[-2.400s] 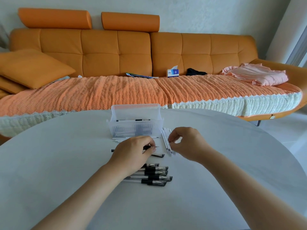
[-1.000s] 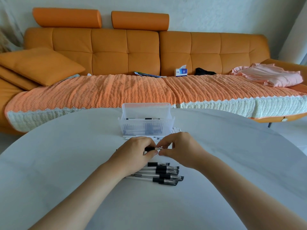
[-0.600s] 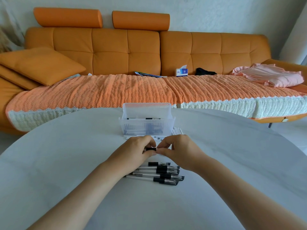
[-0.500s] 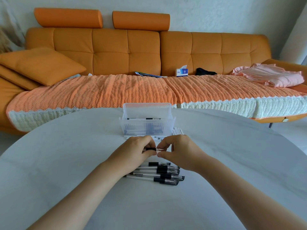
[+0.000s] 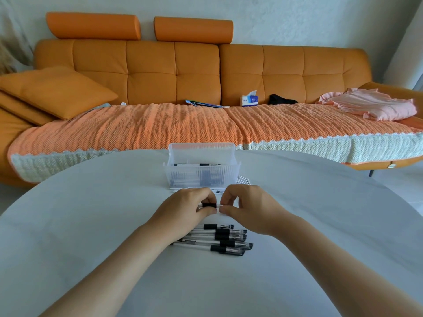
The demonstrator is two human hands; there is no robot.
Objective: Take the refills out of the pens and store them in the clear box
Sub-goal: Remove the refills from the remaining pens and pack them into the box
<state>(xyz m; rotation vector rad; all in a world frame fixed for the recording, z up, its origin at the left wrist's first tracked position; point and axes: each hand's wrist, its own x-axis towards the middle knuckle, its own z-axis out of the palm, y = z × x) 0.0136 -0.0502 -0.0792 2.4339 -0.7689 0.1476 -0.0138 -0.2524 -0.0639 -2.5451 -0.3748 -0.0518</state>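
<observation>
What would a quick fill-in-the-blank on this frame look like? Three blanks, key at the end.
1. The left hand and right hand pinch one ____ between them.
2. The clear box stands between the hands and the ____.
3. The other pens lie in a row on the ____.
Missing words: pen; sofa; table.
</observation>
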